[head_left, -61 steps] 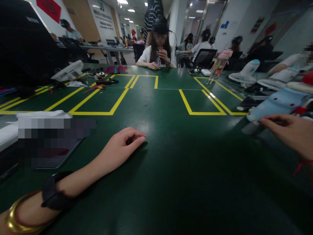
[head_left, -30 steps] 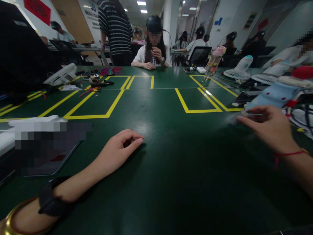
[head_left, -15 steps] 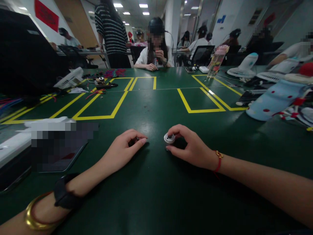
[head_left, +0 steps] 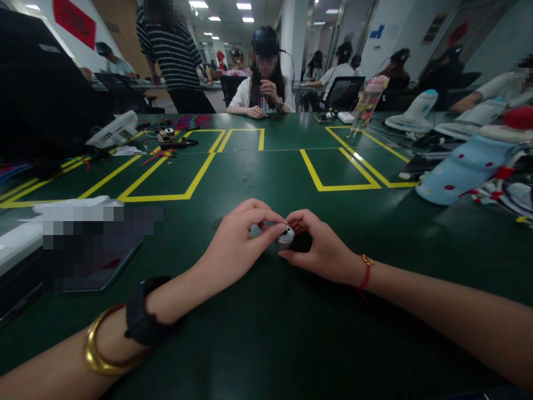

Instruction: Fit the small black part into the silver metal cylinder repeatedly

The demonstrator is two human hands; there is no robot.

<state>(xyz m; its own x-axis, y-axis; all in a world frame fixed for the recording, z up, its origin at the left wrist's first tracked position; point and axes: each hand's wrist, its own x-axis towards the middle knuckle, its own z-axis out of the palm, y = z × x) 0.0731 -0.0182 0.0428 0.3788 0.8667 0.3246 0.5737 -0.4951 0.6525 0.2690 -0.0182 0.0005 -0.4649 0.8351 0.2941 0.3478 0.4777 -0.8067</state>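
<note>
My two hands meet at the middle of the green table (head_left: 266, 333). My right hand (head_left: 322, 253) is curled around a small round silver and white object (head_left: 285, 236), pinched between thumb and fingers. My left hand (head_left: 237, 244) has its fingers bent, with thumb and fingertips touching the same object from the left. What else the left fingers hold is hidden. A black band and a gold bangle are on my left wrist, a red string on my right.
A tablet (head_left: 95, 261) lies at the left beside a white box. A light blue spotted item (head_left: 462, 166) and cables sit at the right. Yellow tape boxes (head_left: 337, 166) mark the table. A bottle (head_left: 366, 105), small fans and several seated people are farther back.
My right hand reached to the right edge, brought back the small round object and set it at the centre. My left hand then moved right to meet it.
</note>
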